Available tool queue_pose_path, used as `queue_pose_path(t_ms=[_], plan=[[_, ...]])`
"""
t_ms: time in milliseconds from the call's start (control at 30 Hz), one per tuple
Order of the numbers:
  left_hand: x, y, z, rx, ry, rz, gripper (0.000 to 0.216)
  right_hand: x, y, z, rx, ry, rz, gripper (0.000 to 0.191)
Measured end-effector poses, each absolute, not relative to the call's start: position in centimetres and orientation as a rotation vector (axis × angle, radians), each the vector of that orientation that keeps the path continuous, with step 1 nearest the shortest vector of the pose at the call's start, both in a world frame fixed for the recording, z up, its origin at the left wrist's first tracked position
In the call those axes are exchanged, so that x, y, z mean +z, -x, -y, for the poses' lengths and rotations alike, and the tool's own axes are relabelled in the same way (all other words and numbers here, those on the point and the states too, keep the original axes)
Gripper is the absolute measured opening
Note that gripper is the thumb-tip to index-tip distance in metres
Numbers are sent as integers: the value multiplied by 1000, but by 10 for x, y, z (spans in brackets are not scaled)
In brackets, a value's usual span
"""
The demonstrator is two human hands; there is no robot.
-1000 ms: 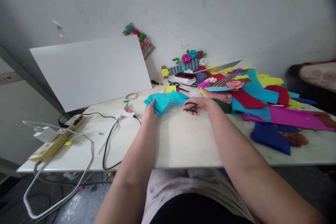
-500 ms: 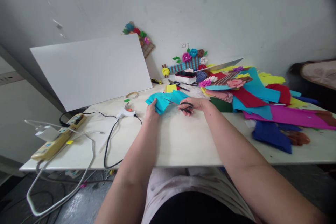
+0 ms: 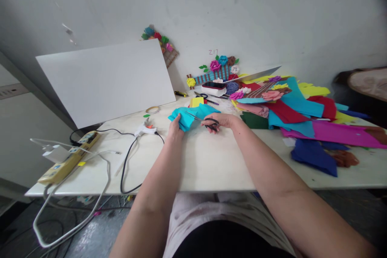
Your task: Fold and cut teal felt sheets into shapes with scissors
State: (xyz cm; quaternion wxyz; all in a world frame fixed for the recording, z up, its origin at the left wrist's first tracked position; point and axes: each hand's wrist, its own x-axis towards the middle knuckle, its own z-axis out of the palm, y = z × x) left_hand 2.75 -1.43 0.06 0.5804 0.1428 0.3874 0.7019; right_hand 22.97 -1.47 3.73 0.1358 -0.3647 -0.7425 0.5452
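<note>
- The left hand's fingers were closed on the near edge of a turquoise sheet (image 3: 184,121), thumb on top; the left hand (image 3: 175,127) was at the sheet's near left part.
- The right hand (image 3: 220,121), just right of the sheet, had its fingers curled through the black handles of a pair of scissors (image 3: 196,117); the blades pointed left across the sheet, though how far they bit into it could not be told.
- Just behind the sheet lay a yellow square (image 3: 197,101), the nearest thing in the way on that side, with a second pair of scissors (image 3: 206,96) beside it.
- Farther behind the sheet were a phone (image 3: 214,85) on a white box and a flowered, guitar-shaped decoration (image 3: 211,76).
- Left of the sheet, on the desk (image 3: 217,165), were a tape ring (image 3: 152,109) and a white glue gun (image 3: 145,130); well beyond stood a yellow power strip (image 3: 71,157).
- Behind and left of the sheet leaned a large white board (image 3: 109,84).
- Right of the sheet, beyond the right hand, a dark green piece (image 3: 254,121) edged a heap of coloured sheets (image 3: 308,109).
- Both forearms stretched forward over the near desk edge, slanting inward toward the sheet.
</note>
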Motion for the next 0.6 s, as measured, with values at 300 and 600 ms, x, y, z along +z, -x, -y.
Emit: queue_pose_path(t_ms=[300, 600], plan=[[-1, -27, 13, 1642, -311, -865, 30, 34, -227, 13, 1577, 1085, 2109, 52], [2, -29, 15, 1646, -214, -856, 30, 32, -224, 11, 1551, 1061, 2130, 49]])
